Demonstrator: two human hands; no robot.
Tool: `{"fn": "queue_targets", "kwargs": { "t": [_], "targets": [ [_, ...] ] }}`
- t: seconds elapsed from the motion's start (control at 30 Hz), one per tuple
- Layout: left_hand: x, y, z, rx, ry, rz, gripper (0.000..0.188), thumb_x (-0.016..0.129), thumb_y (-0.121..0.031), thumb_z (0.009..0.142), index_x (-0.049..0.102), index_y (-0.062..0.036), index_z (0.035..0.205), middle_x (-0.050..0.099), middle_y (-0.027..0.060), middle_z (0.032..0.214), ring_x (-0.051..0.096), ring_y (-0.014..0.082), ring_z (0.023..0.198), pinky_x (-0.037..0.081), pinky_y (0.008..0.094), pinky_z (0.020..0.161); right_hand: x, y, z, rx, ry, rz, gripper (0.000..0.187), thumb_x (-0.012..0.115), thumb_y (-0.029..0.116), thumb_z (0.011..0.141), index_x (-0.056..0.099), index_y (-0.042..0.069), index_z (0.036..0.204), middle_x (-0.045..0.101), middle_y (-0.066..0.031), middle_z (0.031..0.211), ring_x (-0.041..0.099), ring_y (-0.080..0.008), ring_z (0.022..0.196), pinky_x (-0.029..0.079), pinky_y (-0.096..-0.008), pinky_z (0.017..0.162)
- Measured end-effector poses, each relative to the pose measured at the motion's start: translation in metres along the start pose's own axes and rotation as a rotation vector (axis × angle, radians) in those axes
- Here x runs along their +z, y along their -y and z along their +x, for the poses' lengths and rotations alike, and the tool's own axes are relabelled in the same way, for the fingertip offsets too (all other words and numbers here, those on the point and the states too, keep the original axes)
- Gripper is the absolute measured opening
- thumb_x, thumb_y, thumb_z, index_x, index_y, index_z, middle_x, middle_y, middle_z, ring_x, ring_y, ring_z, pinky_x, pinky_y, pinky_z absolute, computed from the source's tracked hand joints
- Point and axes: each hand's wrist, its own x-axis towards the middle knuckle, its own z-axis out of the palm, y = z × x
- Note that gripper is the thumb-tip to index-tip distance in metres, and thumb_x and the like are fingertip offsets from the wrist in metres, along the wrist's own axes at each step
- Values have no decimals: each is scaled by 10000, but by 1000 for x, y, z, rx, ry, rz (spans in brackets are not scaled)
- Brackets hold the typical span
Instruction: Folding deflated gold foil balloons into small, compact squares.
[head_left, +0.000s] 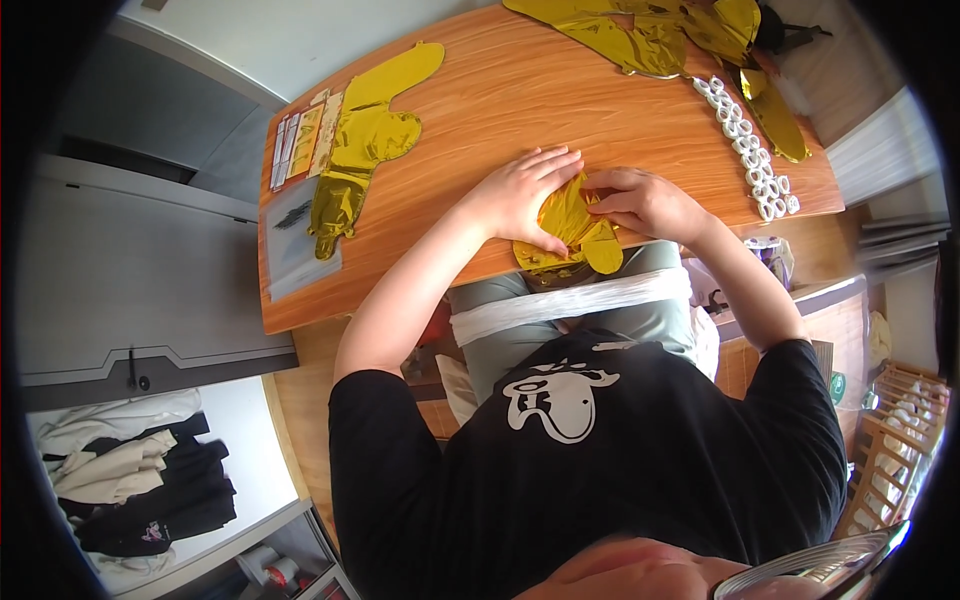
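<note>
A crinkled gold foil balloon (563, 212) lies flat and partly folded at the table's near edge, its lower end hanging over my lap. Spread across its left side is my left hand (515, 200), fingers stretched out and thumb resting on the foil. My right hand (650, 205) is closed at the foil's right edge, with thumb and fingers pinched together on it. Part of the foil is hidden beneath both hands.
More flat gold foil balloons lie at the table's left (375, 125) and far right (640, 35). Small white rolls (740, 140) line the right side. Printed cards (300, 145) and a clear plastic bag (290, 245) lie at the left edge of the wooden table (490, 110).
</note>
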Motion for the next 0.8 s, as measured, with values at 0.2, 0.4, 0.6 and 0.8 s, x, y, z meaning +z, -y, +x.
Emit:
{"fn": "queue_targets", "kwargs": {
  "t": [0.2, 0.4, 0.6, 0.8],
  "targets": [
    [2, 1, 0, -3, -3, 9, 1218, 868, -664, 635, 385, -55, 1572, 380, 167, 1634, 324, 319, 1537, 262, 506, 1264, 0, -4, 1, -56, 12, -2, 209, 732, 17, 832, 748, 5, 1040, 704, -130, 1117, 660, -331, 1087, 531, -426, 966],
    [3, 3, 0, -10, 11, 10, 1258, 886, -647, 605, 366, -52, 1584, 360, 168, 1647, 314, 315, 1542, 263, 503, 1264, -1, 1, 13, 1, 46, -30, 175, 697, 102, 897, 699, 21, 1053, 683, -139, 1073, 631, -351, 1084, 497, -448, 981],
    [4, 8, 0, 3, 38, 28, 1263, 833, -718, 635, 363, -25, 1581, 361, 181, 1644, 313, 305, 1542, 246, 472, 1276, 12, 3, 22, 89, 27, -88, 184, 642, 111, 935, 647, 58, 1112, 646, -150, 1114, 589, -362, 1113, 440, -458, 1025],
    [1, 11, -1, -41, 57, -67, 1314, 914, -558, 570, 294, -72, 1621, 315, 157, 1674, 292, 308, 1553, 263, 470, 1273, 18, 12, 32, 217, 42, -132, 312, 632, 212, 981, 569, 89, 1261, 657, -156, 1182, 572, -353, 1214, 408, -481, 1066]
  ]
}}
